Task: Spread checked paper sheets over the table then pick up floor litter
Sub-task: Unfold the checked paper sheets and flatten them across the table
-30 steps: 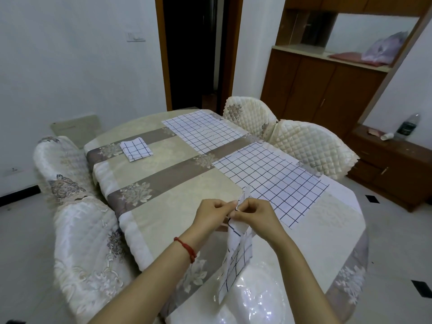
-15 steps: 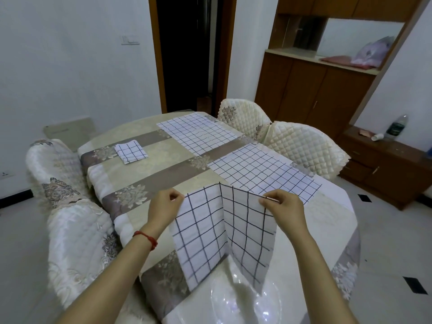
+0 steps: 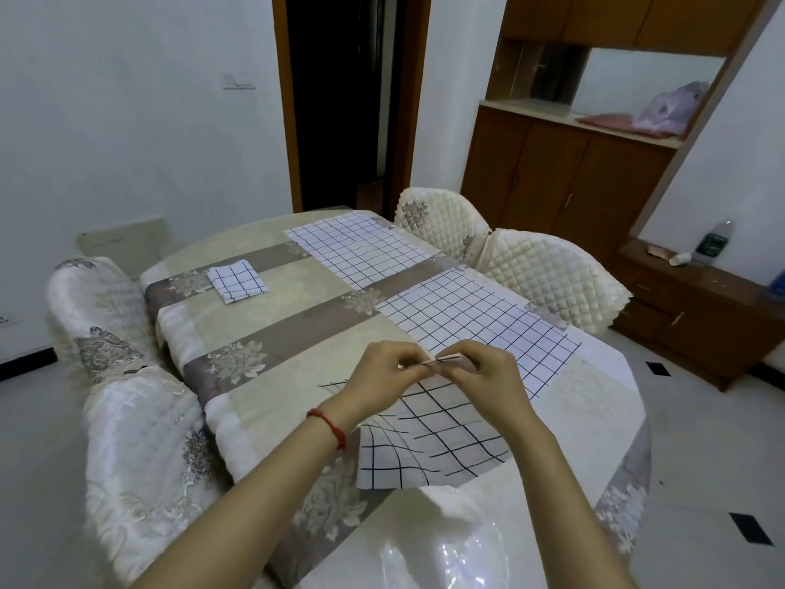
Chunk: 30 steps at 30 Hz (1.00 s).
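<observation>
A half-unfolded checked paper sheet (image 3: 441,440) lies over the near part of the table (image 3: 272,384). My left hand (image 3: 378,376) and my right hand (image 3: 484,380) meet above its far edge, both pinching that folded edge between fingertips. Two spread checked sheets lie on the right side: a far spread sheet (image 3: 361,248) and a nearer spread sheet (image 3: 475,320). A folded checked sheet (image 3: 237,283) rests on the far left of the table. No floor litter is plainly visible.
Covered chairs stand at the left (image 3: 127,401) and at the far right (image 3: 548,278). A wooden cabinet (image 3: 565,180) and a low sideboard (image 3: 701,308) with a bottle (image 3: 715,242) line the right wall. A dark doorway (image 3: 340,99) opens behind.
Half a second ago my hands were apart, holding the sheet open and upright. Now they have come together at its far edge and the sheet lies flatter on the table.
</observation>
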Each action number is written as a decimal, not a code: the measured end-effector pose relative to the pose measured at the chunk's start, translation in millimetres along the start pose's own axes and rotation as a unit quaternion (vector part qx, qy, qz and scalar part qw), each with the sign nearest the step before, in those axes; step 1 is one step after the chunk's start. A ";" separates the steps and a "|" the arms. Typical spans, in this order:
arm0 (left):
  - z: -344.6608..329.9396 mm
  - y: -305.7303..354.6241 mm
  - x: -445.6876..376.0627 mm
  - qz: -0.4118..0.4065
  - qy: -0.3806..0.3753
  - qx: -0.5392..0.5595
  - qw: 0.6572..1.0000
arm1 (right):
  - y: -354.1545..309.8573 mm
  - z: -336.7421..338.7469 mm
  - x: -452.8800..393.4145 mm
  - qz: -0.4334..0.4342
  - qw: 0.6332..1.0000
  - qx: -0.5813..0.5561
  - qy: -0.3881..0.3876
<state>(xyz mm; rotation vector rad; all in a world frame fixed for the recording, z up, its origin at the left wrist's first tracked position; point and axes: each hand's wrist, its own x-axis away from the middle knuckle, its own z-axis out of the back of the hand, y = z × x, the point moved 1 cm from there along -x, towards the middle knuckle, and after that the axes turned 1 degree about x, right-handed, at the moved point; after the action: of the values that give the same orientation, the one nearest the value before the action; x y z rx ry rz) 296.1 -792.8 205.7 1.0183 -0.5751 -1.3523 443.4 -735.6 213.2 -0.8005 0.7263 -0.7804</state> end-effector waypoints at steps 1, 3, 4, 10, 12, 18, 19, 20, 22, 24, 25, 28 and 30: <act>3.9 0.6 -2.1 0.003 0.015 0.006 1.000 | 3.8 4.3 1.2 -0.007 1.000 0.005 0.004; 15.2 1.1 -6.2 0.013 0.050 0.026 0.998 | 16.5 14.5 6.3 -0.043 0.999 0.005 0.003; 22.0 0.9 -8.3 0.018 0.071 0.039 0.997 | 24.2 19.8 10.6 -0.071 0.997 -0.001 -0.003; 56.5 -4.1 -14.6 0.020 0.189 0.076 0.979 | 52.0 37.5 33.3 -0.151 0.984 -0.094 -0.019; 59.6 -8.7 -15.3 0.033 0.217 0.068 0.973 | 51.2 39.1 32.0 -0.154 0.981 -0.117 0.005; 50.5 -17.5 -10.9 0.110 0.313 0.004 0.943 | 37.1 31.7 18.5 -0.137 0.980 -0.135 0.044; 44.6 -14.8 -7.4 0.099 0.308 -0.011 0.946 | 34.6 29.0 15.9 -0.137 0.982 -0.129 0.030; 35.8 -11.1 -3.0 0.082 0.289 -0.018 0.954 | 32.5 26.4 13.6 -0.138 0.982 -0.124 0.021; 12.9 -5.0 8.6 0.061 0.229 -0.016 0.972 | 28.0 20.2 9.5 -0.144 0.982 -0.121 0.013; -8.7 -1.7 19.5 0.063 0.177 0.016 0.982 | 21.1 12.5 7.4 -0.143 0.983 -0.117 0.008; -16.3 0.2 23.3 0.070 0.160 0.031 0.984 | 17.5 8.7 7.1 -0.136 0.984 -0.112 0.005; -25.7 5.1 26.1 0.116 0.149 0.111 0.976 | 11.1 -0.6 7.9 -0.121 0.991 -0.065 0.002; -23.7 8.8 25.2 0.155 0.156 0.181 0.959 | 7.8 -4.5 9.3 -0.113 0.993 -0.021 0.017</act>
<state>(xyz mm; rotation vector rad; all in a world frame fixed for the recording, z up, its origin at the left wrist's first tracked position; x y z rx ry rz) 325.0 -811.6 196.6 1.3445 -0.7222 -0.8026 447.0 -741.2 202.1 -0.9203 0.6919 -0.9868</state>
